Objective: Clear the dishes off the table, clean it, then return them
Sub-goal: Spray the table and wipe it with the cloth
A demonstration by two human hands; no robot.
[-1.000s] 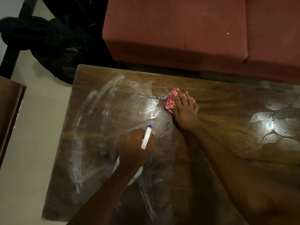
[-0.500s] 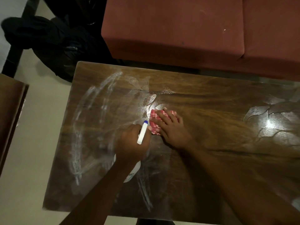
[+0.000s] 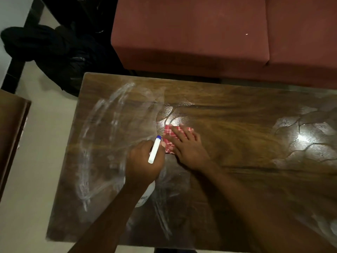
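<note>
The dark brown wooden surface [image 3: 237, 125] fills the head view, its left half smeared with white streaks [image 3: 102, 134]. Near its middle the right grip [image 3: 187, 147] lies flat, fingers straight, pressing a red-and-white checked cloth [image 3: 168, 133] onto the wood. Just left of it, the left grip [image 3: 144, 161] is curled round a white spray bottle with a blue tip [image 3: 154, 150]. A red upholstered sofa [image 3: 191, 33] stands beyond the far edge, and a black bundle [image 3: 54, 52] lies at the far left.
</note>
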